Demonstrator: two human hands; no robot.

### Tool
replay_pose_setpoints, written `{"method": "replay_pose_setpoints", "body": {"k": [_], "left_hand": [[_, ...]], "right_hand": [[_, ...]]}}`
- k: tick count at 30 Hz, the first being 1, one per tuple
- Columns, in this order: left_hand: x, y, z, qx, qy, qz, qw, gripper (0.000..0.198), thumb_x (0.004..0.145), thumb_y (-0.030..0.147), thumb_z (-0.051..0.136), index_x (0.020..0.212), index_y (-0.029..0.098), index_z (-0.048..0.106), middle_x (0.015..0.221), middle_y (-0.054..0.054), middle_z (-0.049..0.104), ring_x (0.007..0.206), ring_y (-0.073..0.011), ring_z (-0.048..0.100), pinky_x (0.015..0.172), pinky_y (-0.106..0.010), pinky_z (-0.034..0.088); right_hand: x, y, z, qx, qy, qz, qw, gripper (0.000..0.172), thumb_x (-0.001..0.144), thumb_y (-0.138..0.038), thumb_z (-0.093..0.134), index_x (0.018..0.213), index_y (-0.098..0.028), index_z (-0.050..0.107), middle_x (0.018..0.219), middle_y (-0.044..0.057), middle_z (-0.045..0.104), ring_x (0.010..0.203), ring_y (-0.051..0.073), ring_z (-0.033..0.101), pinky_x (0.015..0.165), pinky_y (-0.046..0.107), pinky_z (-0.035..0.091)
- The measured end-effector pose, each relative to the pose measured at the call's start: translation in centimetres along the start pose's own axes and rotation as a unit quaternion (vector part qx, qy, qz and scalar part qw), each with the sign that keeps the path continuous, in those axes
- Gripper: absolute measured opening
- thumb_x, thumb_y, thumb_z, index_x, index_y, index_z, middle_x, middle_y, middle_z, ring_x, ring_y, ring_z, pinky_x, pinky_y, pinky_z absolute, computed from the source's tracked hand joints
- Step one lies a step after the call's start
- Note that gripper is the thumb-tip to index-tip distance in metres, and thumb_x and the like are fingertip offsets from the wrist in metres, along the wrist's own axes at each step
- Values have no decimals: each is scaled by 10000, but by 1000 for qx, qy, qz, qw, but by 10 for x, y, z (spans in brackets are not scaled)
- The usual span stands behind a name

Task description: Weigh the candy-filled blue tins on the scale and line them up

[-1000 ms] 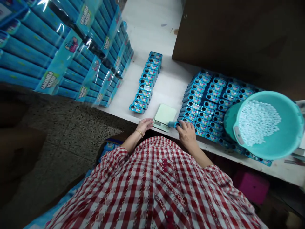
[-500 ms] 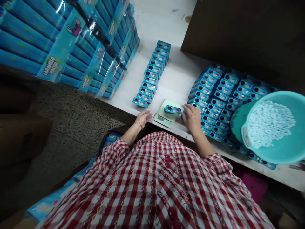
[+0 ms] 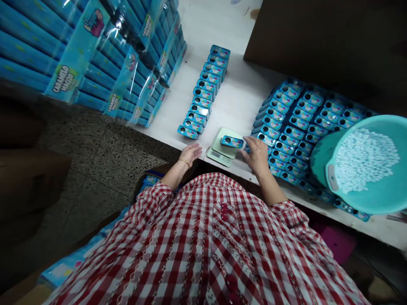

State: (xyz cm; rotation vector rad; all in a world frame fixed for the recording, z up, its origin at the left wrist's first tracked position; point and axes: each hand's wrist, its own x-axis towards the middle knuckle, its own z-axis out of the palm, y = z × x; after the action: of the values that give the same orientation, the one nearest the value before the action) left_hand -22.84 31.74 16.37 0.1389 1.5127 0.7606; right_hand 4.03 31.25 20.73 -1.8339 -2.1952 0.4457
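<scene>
1. Blue candy tin (image 3: 232,142) lying flat on digital scale (image 3: 216,156).
2. Right hand (image 3: 257,156): fingers spread, just beside tin, no grip.
3. Left hand (image 3: 190,154): fingers spread, empty, near scale.
4. Rows of tins (image 3: 203,93) beyond.

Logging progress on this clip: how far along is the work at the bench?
Done, it seems: a single row of blue tins stands lined up beside the green digital scale. In hand: one tin lies on the scale, with the right hand close beside it; the left hand is open. Left: a large block of tins and white pellets in the teal basin.
</scene>
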Motion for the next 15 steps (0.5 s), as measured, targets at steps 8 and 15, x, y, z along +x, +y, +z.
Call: {"method": "replay_pose_setpoints", "body": {"k": [8,15], "left_hand": [[2,-7,1,0,-8,-15,1000,203,664,128,643,854,147,574,745,-38,663,646,-107,613,688,-248,464],[4,-7,2,11,-10,-23,1000,186,687,142,642,863,146,582,749,-38,667,643,-106,621,664,-234,463]], "right_hand": [[8,-15,16,-6,-39,-15,999,494,829,-391,527,1261,-154,492,1235,126,541,1076,277,478,868,406,388],[-21,51,-70,-111,205,73,970,388,838,-413,500,1109,-147,575,1069,156,605,1034,261,519,871,424,377]]}}
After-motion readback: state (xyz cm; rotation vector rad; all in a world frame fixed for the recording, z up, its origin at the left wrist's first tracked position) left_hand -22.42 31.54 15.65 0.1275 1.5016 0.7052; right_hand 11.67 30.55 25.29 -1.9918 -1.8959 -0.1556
